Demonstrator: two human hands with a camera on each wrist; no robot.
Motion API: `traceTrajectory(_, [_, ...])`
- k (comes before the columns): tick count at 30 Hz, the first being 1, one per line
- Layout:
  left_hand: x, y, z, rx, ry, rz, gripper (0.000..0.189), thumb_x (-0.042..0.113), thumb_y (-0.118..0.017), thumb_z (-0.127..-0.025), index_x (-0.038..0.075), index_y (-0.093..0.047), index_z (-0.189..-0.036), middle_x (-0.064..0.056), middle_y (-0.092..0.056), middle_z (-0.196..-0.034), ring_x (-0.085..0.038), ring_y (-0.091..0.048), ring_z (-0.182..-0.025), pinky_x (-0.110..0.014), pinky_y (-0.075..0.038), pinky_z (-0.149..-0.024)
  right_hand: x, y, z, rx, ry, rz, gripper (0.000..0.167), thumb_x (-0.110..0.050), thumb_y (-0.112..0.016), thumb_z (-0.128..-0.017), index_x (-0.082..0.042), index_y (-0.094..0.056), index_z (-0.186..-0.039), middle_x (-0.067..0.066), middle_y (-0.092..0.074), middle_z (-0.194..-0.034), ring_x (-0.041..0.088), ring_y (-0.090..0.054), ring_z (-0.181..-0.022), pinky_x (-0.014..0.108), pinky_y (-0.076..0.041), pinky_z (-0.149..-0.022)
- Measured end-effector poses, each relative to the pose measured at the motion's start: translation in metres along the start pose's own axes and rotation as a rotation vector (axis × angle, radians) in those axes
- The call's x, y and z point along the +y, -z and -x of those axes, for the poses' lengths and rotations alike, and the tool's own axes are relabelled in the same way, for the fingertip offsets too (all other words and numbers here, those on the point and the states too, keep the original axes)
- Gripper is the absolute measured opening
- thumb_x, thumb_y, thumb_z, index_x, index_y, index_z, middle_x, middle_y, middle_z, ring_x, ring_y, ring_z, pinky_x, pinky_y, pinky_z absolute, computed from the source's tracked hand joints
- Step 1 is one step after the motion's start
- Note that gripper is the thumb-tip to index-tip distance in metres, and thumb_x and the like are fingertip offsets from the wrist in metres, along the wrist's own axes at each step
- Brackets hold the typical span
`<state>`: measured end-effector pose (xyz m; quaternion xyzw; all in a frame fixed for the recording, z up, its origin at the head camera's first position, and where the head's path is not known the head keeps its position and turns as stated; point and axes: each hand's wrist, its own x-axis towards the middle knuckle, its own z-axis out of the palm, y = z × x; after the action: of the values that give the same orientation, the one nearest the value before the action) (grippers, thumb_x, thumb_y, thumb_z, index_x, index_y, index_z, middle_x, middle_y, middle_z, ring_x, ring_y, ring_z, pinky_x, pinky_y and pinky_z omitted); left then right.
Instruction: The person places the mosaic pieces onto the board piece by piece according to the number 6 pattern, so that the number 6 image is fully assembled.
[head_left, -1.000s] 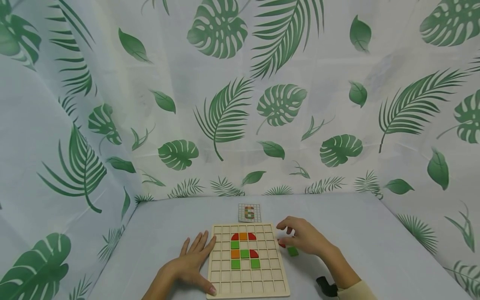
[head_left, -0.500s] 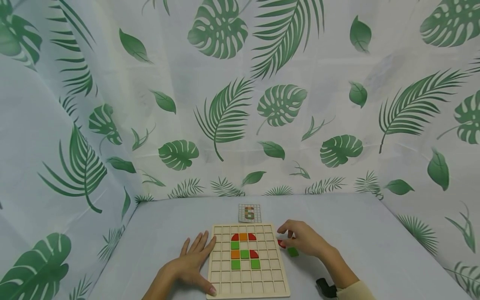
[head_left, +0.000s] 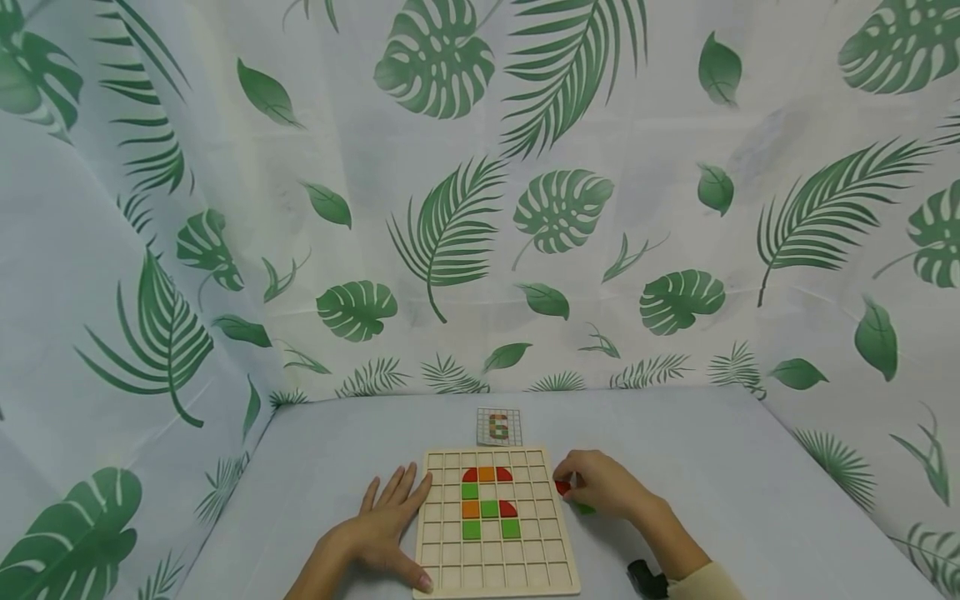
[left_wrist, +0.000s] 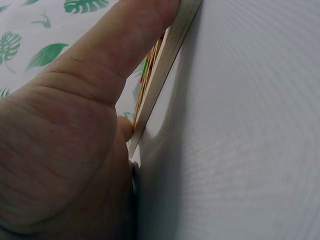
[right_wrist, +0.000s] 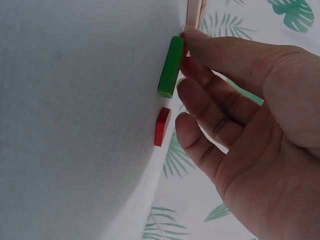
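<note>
A wooden grid board lies on the table, bearing red quarter-round, orange square and green square tiles. My left hand rests along the board's left side with spread fingers, its thumb at the near left corner. At the board's right edge, my right hand pinches a red tile between thumb and forefinger. Fingers partly hide that tile in the right wrist view. A green tile stands out beside the fingertips there, and another red tile lies farther along the table.
Behind the board lies a small gridded card with a coloured figure 6 on it. A black object is by the right wrist. Leaf-printed white cloth hangs behind and at the sides of the table.
My right hand has come down a little, and its thumb and forefinger have closed on the red tile. The left hand and the tiles on the board stay as they were.
</note>
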<state>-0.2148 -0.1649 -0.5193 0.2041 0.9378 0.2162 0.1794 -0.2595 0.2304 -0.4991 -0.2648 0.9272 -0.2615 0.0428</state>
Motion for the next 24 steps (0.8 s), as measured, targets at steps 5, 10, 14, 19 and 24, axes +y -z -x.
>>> traceTrajectory(5, [0.0006, 0.0011, 0.0011, -0.001, -0.005, 0.005, 0.145, 0.075, -0.089, -0.058, 0.018, -0.014, -0.168, -0.020, 0.001, -0.175, -0.042, 0.004, -0.162, -0.071, 0.008, -0.124, -0.0020, -0.0012, -0.0003, 0.002, -0.022, 0.002, 0.021, -0.003, -0.085, -0.083, -0.011, -0.076, -0.101, -0.006, -0.070, -0.094, 0.005, -0.055, -0.077, 0.024, -0.049, -0.064])
traceTrajectory(10, [0.0005, 0.0005, 0.0009, -0.001, -0.004, 0.008, 0.145, 0.075, -0.089, -0.057, 0.018, -0.014, -0.168, -0.019, 0.001, -0.175, -0.042, 0.004, -0.162, -0.071, 0.008, -0.124, -0.0034, -0.0023, -0.0015, 0.018, -0.025, 0.017, 0.021, -0.003, -0.085, -0.082, -0.015, -0.073, -0.095, -0.008, -0.067, -0.088, 0.005, -0.054, -0.076, 0.023, -0.049, -0.064])
traceTrajectory(14, [-0.0021, -0.0013, 0.0000, -0.002, -0.014, -0.005, 0.146, 0.078, -0.087, -0.058, 0.018, -0.012, -0.169, -0.019, 0.003, -0.175, -0.041, 0.005, -0.163, -0.070, 0.009, -0.125, -0.0048, -0.0028, -0.0027, 0.030, -0.020, 0.030, 0.024, -0.002, -0.086, -0.080, -0.015, -0.072, -0.093, -0.008, -0.064, -0.085, 0.006, -0.055, -0.075, 0.023, -0.048, -0.063])
traceTrajectory(19, [-0.0046, -0.0027, -0.0010, -0.001, -0.022, -0.015, 0.147, 0.079, -0.086, -0.059, 0.017, -0.011, -0.169, -0.019, 0.004, -0.175, -0.040, 0.006, -0.163, -0.069, 0.009, -0.125, -0.0060, -0.0029, -0.0036, 0.032, -0.001, 0.031, 0.024, 0.000, -0.087, -0.079, -0.013, -0.074, -0.094, -0.007, -0.063, -0.087, 0.010, -0.056, -0.077, 0.024, -0.049, -0.065])
traceTrajectory(24, [-0.0044, -0.0027, -0.0016, -0.004, -0.017, -0.017, 0.147, 0.079, -0.086, -0.059, 0.018, -0.011, -0.169, -0.019, 0.004, -0.175, -0.040, 0.006, -0.163, -0.069, 0.009, -0.125, -0.0072, -0.0013, -0.0029, 0.023, 0.021, 0.001, 0.025, 0.003, -0.085, -0.079, -0.012, -0.075, -0.096, -0.007, -0.067, -0.088, 0.008, -0.059, -0.079, 0.023, -0.051, -0.065])
